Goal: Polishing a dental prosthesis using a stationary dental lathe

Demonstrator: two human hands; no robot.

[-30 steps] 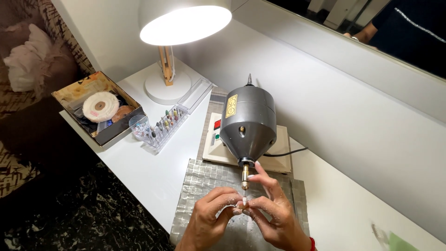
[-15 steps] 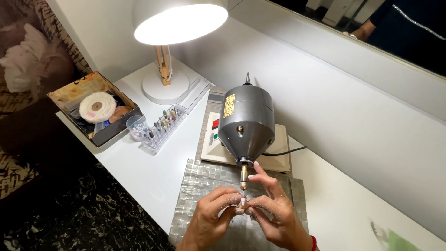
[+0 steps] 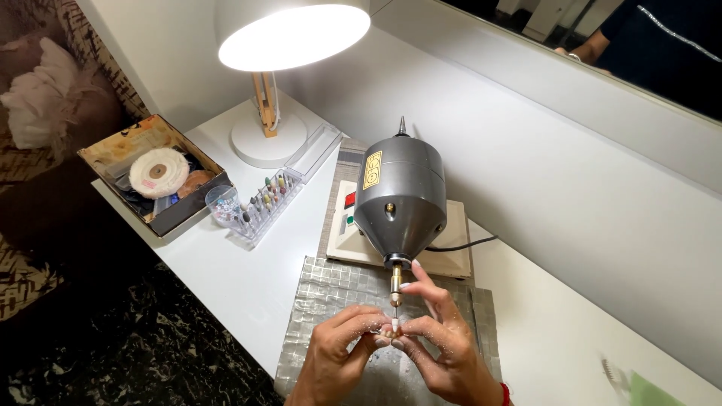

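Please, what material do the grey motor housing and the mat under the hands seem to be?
The grey motor housing looks like painted metal: smooth, satin, with soft highlights. The mat looks like foil or metallised sheet: silvery, quilted squares that glint. Neither is certain.

lamp (image 3: 269,135) behind bur case (image 3: 265,201), box (image 3: 150,174) left, motor (image 3: 398,199) right.

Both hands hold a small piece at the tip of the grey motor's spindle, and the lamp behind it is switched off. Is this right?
Not quite: the head view shows the lamp switched on, glowing brightly. The rest holds: left hand and right hand hold a small piece at the grey motor spindle tip.
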